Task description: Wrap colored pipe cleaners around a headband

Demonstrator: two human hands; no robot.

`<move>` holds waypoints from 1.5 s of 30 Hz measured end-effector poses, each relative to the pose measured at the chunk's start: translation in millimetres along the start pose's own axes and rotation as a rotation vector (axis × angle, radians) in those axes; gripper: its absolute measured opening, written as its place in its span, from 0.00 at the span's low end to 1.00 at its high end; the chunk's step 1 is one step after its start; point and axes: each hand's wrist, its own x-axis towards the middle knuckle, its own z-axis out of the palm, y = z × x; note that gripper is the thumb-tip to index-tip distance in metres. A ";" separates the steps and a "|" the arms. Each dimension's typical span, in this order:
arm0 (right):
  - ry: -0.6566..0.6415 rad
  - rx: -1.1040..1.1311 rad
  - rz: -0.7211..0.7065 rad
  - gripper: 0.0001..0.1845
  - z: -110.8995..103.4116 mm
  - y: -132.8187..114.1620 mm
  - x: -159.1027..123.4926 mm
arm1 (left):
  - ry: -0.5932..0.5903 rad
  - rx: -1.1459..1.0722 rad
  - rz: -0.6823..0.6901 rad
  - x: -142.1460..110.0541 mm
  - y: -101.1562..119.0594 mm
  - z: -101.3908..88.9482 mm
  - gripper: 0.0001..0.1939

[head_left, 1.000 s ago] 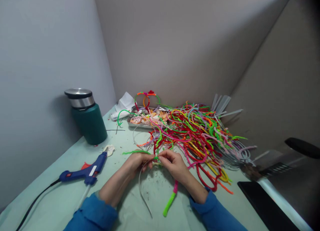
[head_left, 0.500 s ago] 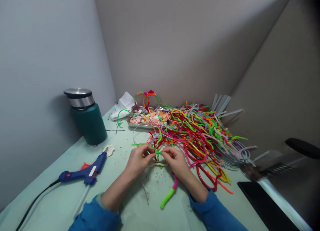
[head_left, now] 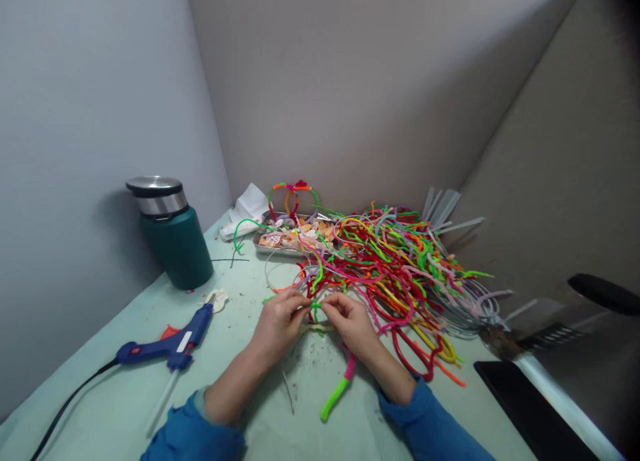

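Observation:
Between my two hands is a short piece of green pipe cleaner [head_left: 316, 306], pinched from both sides. My left hand [head_left: 281, 320] grips its left end between thumb and fingertips. From the other side, my right hand [head_left: 351, 321] pinches the right end. A pale strip [head_left: 319, 328] lies just below the fingers. Under my right wrist a thick pink-and-green fuzzy length [head_left: 335, 398] sticks out on the table. The big tangle of coloured pipe cleaners [head_left: 390, 268] spreads behind and to the right of my hands.
A metal tray [head_left: 285, 251] of shell-like pieces stands at the back. To the left are a blue glue gun [head_left: 183, 341] with its cord and a green bottle [head_left: 177, 248]. Clear glue sticks [head_left: 443, 208] and a black flat object [head_left: 525, 408] are at the right.
My left hand has turned slightly, its fingers closing over the left end of the green pipe cleaner. My right hand stays almost in place.

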 end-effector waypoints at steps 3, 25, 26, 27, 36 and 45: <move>0.000 0.006 -0.005 0.08 0.2 -0.1 -0.5 | -0.013 0.003 0.002 0.1 -1.1 0.8 0.08; -0.027 0.031 -0.024 0.06 -0.3 -3.5 -2.2 | -0.413 -0.722 -0.636 1.7 2.2 -3.7 0.18; -0.026 0.030 -0.026 0.06 -0.3 -3.1 -2.2 | -0.431 -0.781 -0.656 0.9 2.0 -4.4 0.18; -0.029 0.031 -0.027 0.06 -0.4 -2.4 -2.2 | -0.443 -0.823 -0.667 0.4 2.0 -5.3 0.18; -0.030 0.042 -0.008 0.06 -1.8 2.1 -0.6 | -0.394 -0.593 -0.525 2.8 -3.8 -2.6 0.09; -0.050 0.061 -0.001 0.06 -0.4 5.6 -0.3 | -0.126 0.008 -0.196 2.4 -1.7 0.9 0.07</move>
